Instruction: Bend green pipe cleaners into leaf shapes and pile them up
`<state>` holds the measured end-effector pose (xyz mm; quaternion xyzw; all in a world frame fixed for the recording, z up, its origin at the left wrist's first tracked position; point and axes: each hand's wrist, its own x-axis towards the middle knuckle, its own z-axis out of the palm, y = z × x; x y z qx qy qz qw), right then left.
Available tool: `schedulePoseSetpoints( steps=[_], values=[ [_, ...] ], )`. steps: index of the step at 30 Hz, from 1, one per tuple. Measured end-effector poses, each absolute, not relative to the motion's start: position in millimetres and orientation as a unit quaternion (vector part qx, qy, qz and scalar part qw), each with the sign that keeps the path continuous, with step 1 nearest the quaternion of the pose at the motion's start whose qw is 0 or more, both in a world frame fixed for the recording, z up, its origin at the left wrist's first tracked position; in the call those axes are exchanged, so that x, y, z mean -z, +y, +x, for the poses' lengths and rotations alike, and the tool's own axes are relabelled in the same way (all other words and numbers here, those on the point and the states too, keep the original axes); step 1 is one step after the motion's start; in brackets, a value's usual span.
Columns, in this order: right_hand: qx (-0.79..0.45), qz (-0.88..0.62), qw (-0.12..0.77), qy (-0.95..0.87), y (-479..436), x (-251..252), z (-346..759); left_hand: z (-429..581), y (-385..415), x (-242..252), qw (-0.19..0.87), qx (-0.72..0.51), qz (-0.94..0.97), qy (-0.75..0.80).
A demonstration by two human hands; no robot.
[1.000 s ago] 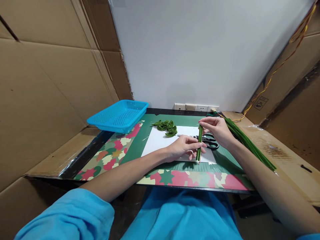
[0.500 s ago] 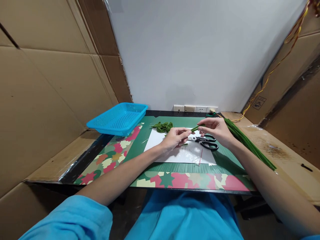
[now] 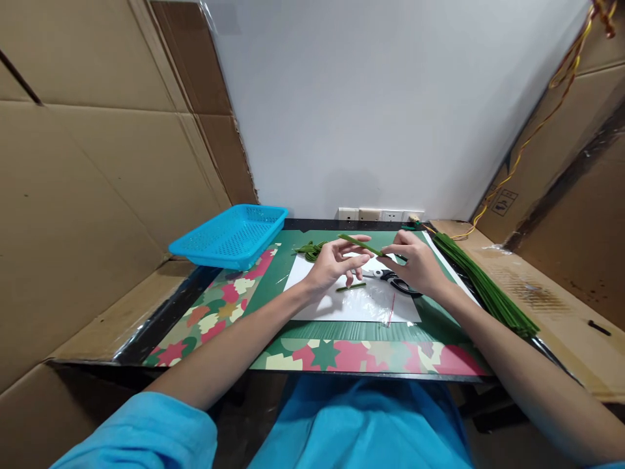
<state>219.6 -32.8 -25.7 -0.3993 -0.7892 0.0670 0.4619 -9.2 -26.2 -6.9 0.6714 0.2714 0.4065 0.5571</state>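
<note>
My right hand [image 3: 414, 262] pinches a short green pipe cleaner [image 3: 359, 243] at its right end, and the strip slants up to the left. Beneath that strip, my left hand [image 3: 336, 262] has its fingers apart, the strip passing over or against the fingertips. Black-handled scissors [image 3: 403, 284] lie under my right hand on a white sheet [image 3: 312, 306], partly covered. A short green piece [image 3: 351, 286] rests on the sheet below my left hand. Several looped green pipe cleaners [image 3: 309, 250] are heaped behind my left hand.
A bundle of long green pipe cleaners [image 3: 483, 283] lies at the right edge of the green mat [image 3: 278, 330]. On the left stands a blue perforated basket [image 3: 234, 238]. Cardboard walls [image 3: 97, 169] flank the table, and sockets [image 3: 371, 214] line the back wall.
My left hand has opened from its pinch. My right hand has moved slightly left and turned, and the pipe cleaner now points up to the left instead of lying between both hands' fingertips.
</note>
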Motion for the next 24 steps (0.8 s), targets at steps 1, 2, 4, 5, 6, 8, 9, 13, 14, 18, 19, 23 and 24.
schedulePoseSetpoints(
  steps=[1, 2, 4, 5, 6, 8, 9, 13, 14, 18, 19, 23, 24],
  values=[
    [-0.118, -0.394, 0.45, -0.793, -33.5, 25.0, 218.0, -7.5, -27.2, 8.7, 0.547, -0.403, 0.682, 0.27],
    [-0.178, -0.385, 0.442, -0.791, -34.2, 24.2, 216.5, -5.8, -28.2, 10.8, 0.535, -0.403, 0.691, 0.271],
    [-0.298, -0.366, 0.44, -0.764, -35.4, 23.0, 214.2, -2.8, -29.9, 15.5, 0.498, -0.417, 0.708, 0.277],
    [-0.35, -0.356, 0.447, -0.742, -35.8, 22.6, 213.5, -1.7, -30.4, 17.7, 0.476, -0.429, 0.714, 0.282],
    [-0.395, -0.348, 0.455, -0.719, -36.1, 22.4, 213.1, -1.0, -30.6, 19.8, 0.453, -0.441, 0.719, 0.288],
    [-0.456, -0.334, 0.466, -0.681, -36.4, 22.2, 212.6, -0.1, -30.3, 23.5, 0.425, -0.453, 0.724, 0.301],
    [-0.476, -0.328, 0.468, -0.669, -36.5, 22.0, 212.5, 0.2, -29.9, 25.1, 0.426, -0.45, 0.722, 0.308],
    [-0.499, -0.315, 0.453, -0.669, -36.9, 20.8, 211.5, 2.6, -29.0, 29.4, 0.511, -0.4, 0.698, 0.303],
    [-0.503, -0.313, 0.443, -0.673, -36.9, 20.8, 211.3, 3.6, -29.2, 29.7, 0.533, -0.39, 0.69, 0.294],
    [-0.528, -0.312, 0.454, -0.646, -33.9, 24.1, 212.8, 6.6, -31.0, 27.1, 0.576, -0.384, 0.67, 0.27],
    [-0.527, -0.311, 0.479, -0.629, -32.5, 25.1, 214.2, 6.8, -31.0, 26.1, 0.577, -0.39, 0.666, 0.268],
    [-0.5, -0.295, 0.57, -0.582, -28.3, 25.1, 222.0, 5.6, -28.3, 24.0, 0.577, -0.425, 0.64, 0.278],
    [-0.493, -0.291, 0.581, -0.579, -28.2, 24.0, 223.6, 5.2, -27.2, 24.1, 0.578, -0.432, 0.631, 0.284]
  ],
)
